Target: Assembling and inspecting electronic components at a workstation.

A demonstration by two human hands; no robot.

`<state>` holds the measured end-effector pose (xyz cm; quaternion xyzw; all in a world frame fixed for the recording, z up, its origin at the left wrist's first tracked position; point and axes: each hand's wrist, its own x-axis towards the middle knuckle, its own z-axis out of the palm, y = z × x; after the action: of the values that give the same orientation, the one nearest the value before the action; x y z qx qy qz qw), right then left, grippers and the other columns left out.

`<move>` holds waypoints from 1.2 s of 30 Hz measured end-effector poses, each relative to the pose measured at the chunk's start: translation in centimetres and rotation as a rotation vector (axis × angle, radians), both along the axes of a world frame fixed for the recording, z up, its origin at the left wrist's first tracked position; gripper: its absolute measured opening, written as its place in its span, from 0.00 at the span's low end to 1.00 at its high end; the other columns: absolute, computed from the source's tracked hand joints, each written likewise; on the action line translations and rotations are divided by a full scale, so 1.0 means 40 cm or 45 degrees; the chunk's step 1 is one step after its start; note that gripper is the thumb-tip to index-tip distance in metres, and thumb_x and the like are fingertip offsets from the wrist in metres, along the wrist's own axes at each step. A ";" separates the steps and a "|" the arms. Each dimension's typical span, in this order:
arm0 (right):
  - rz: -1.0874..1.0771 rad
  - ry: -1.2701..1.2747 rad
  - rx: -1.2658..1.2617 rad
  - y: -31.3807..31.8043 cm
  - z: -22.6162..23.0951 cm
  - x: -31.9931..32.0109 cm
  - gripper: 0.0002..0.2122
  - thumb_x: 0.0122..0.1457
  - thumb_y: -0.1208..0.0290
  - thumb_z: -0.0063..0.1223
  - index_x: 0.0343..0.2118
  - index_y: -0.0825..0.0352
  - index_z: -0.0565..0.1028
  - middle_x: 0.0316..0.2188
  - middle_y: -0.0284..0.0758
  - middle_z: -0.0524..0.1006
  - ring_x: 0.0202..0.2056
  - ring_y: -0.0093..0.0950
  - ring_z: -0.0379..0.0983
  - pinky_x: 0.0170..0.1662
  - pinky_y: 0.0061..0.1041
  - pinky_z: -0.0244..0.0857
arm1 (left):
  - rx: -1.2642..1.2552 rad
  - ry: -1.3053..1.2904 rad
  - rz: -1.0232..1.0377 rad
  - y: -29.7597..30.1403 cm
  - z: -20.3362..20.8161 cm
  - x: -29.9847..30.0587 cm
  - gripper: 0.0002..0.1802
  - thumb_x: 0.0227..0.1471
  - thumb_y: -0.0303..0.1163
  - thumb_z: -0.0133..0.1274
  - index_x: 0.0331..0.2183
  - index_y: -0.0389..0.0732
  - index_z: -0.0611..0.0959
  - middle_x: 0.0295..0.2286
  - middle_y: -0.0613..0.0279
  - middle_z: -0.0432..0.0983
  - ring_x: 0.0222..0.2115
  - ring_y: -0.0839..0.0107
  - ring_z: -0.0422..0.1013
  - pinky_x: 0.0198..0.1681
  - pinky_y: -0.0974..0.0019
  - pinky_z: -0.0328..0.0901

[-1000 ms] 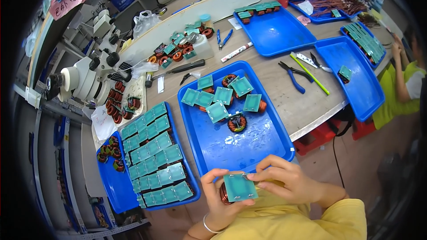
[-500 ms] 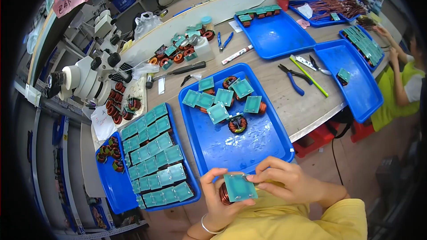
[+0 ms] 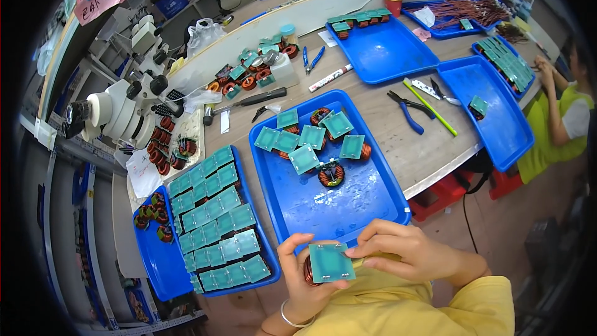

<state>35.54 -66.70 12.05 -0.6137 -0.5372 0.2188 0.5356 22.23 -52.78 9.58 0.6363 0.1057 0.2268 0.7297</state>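
Note:
In front of my yellow shirt, my left hand [image 3: 300, 274] is closed around a coil with a green circuit board [image 3: 331, 263]. The board faces up, and the copper winding shows at its left edge, beside the palm. A bracelet circles my left wrist. The thumb and fingers of my right hand [image 3: 404, 252] are closed at the board's upper right corner; whether anything small is between them is hidden. Just beyond both hands lies a blue tray [image 3: 311, 211] with several board-topped coils [image 3: 305, 158] and one coil [image 3: 331, 175] showing its winding.
Left of it, another blue tray [image 3: 272, 267] holds rows of boards. Pliers [image 3: 407, 112], a green stick [image 3: 429, 106], a marker [image 3: 330, 78] and blue cutters [image 3: 314, 59] lie on the bench. A microscope [image 3: 118, 112] stands at left; a co-worker [image 3: 559, 112] sits at far right.
The held board has shifted slightly left and turned a little more level, with both hands still on it. The co-worker's hands at the right have come closer together.

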 end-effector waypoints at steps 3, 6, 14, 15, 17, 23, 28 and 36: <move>0.014 -0.027 -0.134 -0.003 0.025 0.011 0.12 0.48 0.77 0.52 0.38 0.65 0.73 0.31 0.37 0.69 0.30 0.28 0.69 0.31 0.21 0.65 | 0.048 -0.023 -0.004 -0.001 0.000 -0.001 0.46 0.28 0.38 0.66 0.44 0.39 0.53 0.35 0.48 0.69 0.32 0.67 0.70 0.35 0.70 0.67; 0.004 -0.031 -0.142 -0.004 0.026 0.012 0.13 0.47 0.78 0.53 0.38 0.64 0.74 0.30 0.36 0.68 0.29 0.27 0.70 0.30 0.22 0.65 | 0.279 -0.005 -0.043 0.005 0.003 0.001 0.46 0.29 0.37 0.66 0.44 0.39 0.53 0.34 0.47 0.69 0.33 0.66 0.70 0.35 0.70 0.67; -0.160 -0.026 -0.061 0.004 -0.004 -0.021 0.13 0.47 0.79 0.53 0.39 0.65 0.73 0.30 0.35 0.69 0.30 0.28 0.70 0.31 0.22 0.66 | 0.190 -0.051 0.059 -0.003 -0.008 0.002 0.45 0.31 0.39 0.65 0.44 0.39 0.52 0.34 0.47 0.69 0.33 0.66 0.70 0.34 0.69 0.67; -0.081 0.004 -0.077 0.005 0.001 -0.011 0.13 0.47 0.79 0.53 0.39 0.65 0.73 0.30 0.35 0.69 0.30 0.29 0.70 0.31 0.22 0.65 | 0.190 -0.049 0.058 -0.001 -0.009 0.000 0.45 0.31 0.39 0.65 0.44 0.39 0.52 0.34 0.47 0.69 0.33 0.66 0.70 0.34 0.69 0.67; -0.024 0.008 -0.096 0.006 0.006 0.009 0.13 0.47 0.79 0.53 0.39 0.66 0.73 0.30 0.36 0.69 0.29 0.28 0.70 0.31 0.23 0.65 | 0.106 -0.006 0.016 0.002 -0.010 -0.006 0.46 0.31 0.40 0.65 0.45 0.40 0.52 0.34 0.48 0.69 0.33 0.66 0.70 0.33 0.70 0.67; -0.260 -0.049 0.005 0.003 -0.014 0.004 0.12 0.49 0.80 0.51 0.39 0.67 0.73 0.30 0.37 0.68 0.30 0.28 0.69 0.32 0.23 0.65 | -0.154 0.034 0.094 -0.021 -0.012 0.000 0.47 0.29 0.43 0.65 0.45 0.40 0.52 0.34 0.49 0.69 0.33 0.67 0.70 0.34 0.70 0.67; 0.061 -0.039 0.011 -0.009 0.008 0.022 0.11 0.50 0.77 0.50 0.39 0.66 0.73 0.30 0.36 0.68 0.29 0.27 0.68 0.31 0.23 0.63 | -0.068 0.047 0.045 -0.017 -0.017 -0.004 0.47 0.29 0.43 0.65 0.45 0.40 0.52 0.34 0.48 0.70 0.32 0.67 0.70 0.33 0.70 0.67; 0.052 0.016 -0.214 -0.017 0.021 0.025 0.11 0.50 0.75 0.51 0.39 0.65 0.73 0.31 0.34 0.68 0.30 0.28 0.69 0.31 0.25 0.64 | 0.259 -0.004 -0.031 -0.011 -0.018 0.001 0.46 0.29 0.37 0.66 0.45 0.40 0.53 0.34 0.47 0.69 0.32 0.66 0.70 0.34 0.70 0.68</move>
<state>36.55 -67.39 12.88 -0.6440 -0.5261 0.2778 0.4809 22.29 -53.23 8.85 0.7080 0.0732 0.2284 0.6643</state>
